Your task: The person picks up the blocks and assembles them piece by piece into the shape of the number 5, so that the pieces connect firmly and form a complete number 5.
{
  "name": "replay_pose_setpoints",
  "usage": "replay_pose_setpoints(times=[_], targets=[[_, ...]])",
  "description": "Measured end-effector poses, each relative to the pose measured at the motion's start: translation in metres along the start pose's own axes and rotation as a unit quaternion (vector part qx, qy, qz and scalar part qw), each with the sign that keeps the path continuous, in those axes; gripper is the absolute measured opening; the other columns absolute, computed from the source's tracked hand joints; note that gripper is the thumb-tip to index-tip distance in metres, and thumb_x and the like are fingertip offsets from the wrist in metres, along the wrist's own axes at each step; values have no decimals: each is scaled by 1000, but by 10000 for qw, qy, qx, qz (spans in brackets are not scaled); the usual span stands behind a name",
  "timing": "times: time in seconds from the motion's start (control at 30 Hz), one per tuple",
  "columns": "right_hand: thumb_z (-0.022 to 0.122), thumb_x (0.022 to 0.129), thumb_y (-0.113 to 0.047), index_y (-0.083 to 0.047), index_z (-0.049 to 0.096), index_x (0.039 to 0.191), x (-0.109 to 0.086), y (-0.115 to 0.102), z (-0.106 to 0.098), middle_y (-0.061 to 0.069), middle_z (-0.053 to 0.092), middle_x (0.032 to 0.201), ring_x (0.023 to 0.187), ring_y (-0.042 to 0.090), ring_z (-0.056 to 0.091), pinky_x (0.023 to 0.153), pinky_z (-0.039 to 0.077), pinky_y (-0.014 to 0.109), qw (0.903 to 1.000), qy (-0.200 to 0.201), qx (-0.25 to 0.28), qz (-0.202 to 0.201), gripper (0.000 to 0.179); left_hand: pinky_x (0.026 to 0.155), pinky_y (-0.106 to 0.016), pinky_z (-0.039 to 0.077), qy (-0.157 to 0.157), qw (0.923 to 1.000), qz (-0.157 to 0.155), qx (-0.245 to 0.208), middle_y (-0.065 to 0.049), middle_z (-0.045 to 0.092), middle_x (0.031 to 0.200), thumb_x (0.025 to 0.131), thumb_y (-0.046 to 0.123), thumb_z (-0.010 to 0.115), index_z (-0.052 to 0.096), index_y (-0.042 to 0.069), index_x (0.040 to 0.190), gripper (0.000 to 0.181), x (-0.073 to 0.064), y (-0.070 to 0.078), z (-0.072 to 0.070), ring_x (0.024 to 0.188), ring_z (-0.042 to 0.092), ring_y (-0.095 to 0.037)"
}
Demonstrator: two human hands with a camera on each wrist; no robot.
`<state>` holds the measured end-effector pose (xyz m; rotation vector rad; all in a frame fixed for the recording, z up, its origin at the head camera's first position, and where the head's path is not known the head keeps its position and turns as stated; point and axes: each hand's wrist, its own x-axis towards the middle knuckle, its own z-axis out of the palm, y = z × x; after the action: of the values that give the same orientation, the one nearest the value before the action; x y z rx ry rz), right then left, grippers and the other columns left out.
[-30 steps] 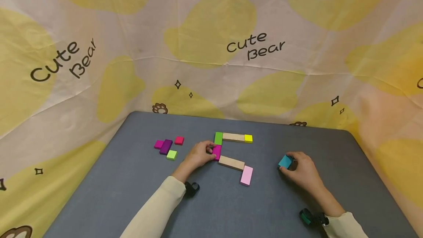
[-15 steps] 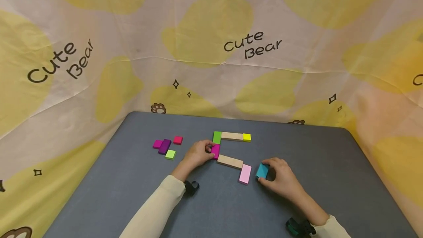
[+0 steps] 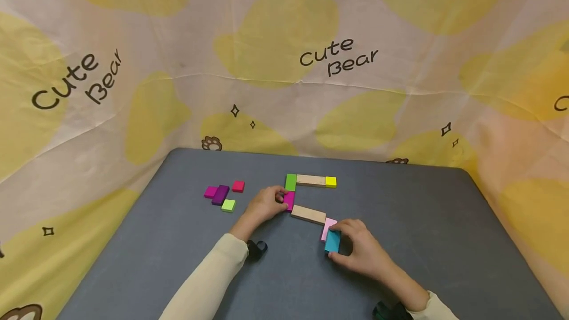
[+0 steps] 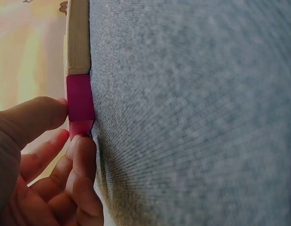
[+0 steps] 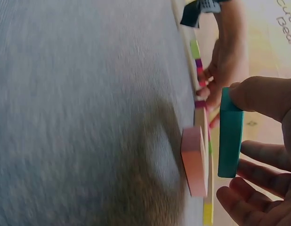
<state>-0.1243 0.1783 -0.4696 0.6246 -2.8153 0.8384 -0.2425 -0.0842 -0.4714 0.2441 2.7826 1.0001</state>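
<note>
My left hand (image 3: 266,203) is at the magenta block (image 3: 289,201), thumb and fingers pinching it; the left wrist view shows the thumb against the block's side. Adjoining the magenta block are a green block (image 3: 291,181) and a plain wooden block (image 3: 308,214). At that wooden block's right end lies a pink block (image 5: 193,160), partly covered in the head view. Between thumb and fingers, my right hand (image 3: 362,251) holds a blue block (image 3: 332,241). In the right wrist view the blue block is raised above the tabletop, beside the pink one.
A second wooden block (image 3: 311,180) runs from the green block to a small yellow block (image 3: 331,181). To the left lie a purple block (image 3: 220,195), a magenta piece (image 3: 211,191), a red one (image 3: 238,186) and a lime one (image 3: 228,205). Patterned cloth hangs behind the grey table (image 3: 400,201).
My right hand has carried the blue block leftward across the table until it overlaps the pink block in the head view. My left hand has stayed at the magenta block.
</note>
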Motion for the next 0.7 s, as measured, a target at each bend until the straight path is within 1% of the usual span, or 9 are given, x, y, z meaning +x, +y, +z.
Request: replay_pose_setpoints(times=[0.2, 0.3, 0.37, 0.43, 0.53, 0.7], targets=[[86, 67, -30, -16, 67, 110, -1, -8, 8, -2, 64, 109, 102, 16, 53, 83, 52, 36, 9984, -94, 23, -552, 49, 71, -31, 44, 26, 10000, 6, 26, -1, 64, 90, 81, 20, 75, 67, 15, 116, 37, -1, 2, -3, 80, 55, -15], [85, 67, -29, -14, 67, 109, -1, -11, 12, -3, 64, 107, 100, 15, 54, 82, 51, 36, 9968, -67, 28, -802, 48, 71, -31, 45, 29, 10000, 8, 25, -1, 64, 90, 81, 20, 75, 67, 14, 117, 37, -1, 2, -4, 80, 55, -15], [85, 66, -28, -13, 68, 108, -1, -12, 14, -4, 64, 106, 99, 15, 54, 82, 51, 35, 9960, -67, 15, -890, 47, 71, -32, 45, 36, 10000, 15, 40, -1, 64, 90, 81, 20, 75, 67, 14, 117, 37, -1, 2, -5, 80, 56, -15], [85, 66, -29, -13, 68, 108, -1, -13, 16, -4, 64, 106, 99, 15, 55, 83, 51, 34, 9959, -100, -2, -901, 47, 72, -32, 45, 40, 10000, 8, 62, -1, 64, 91, 81, 20, 75, 67, 15, 117, 37, -2, 1, -4, 81, 56, -15], [84, 67, -31, -13, 69, 108, -2, -15, 18, -4, 64, 107, 102, 14, 54, 84, 51, 35, 9965, -224, -43, -803, 48, 73, -33, 46, 74, 9998, 36, 163, -1, 65, 92, 81, 21, 75, 67, 16, 117, 37, -3, 0, -4, 82, 57, -16], [84, 67, -35, -15, 69, 108, -2, -14, 21, -6, 64, 107, 101, 12, 52, 84, 50, 32, 9963, -348, -244, -746, 48, 79, -37, 49, 237, 9976, 271, 585, -2, 66, 98, 82, 25, 75, 67, 15, 117, 37, -6, 1, -1, 91, 60, -17]])
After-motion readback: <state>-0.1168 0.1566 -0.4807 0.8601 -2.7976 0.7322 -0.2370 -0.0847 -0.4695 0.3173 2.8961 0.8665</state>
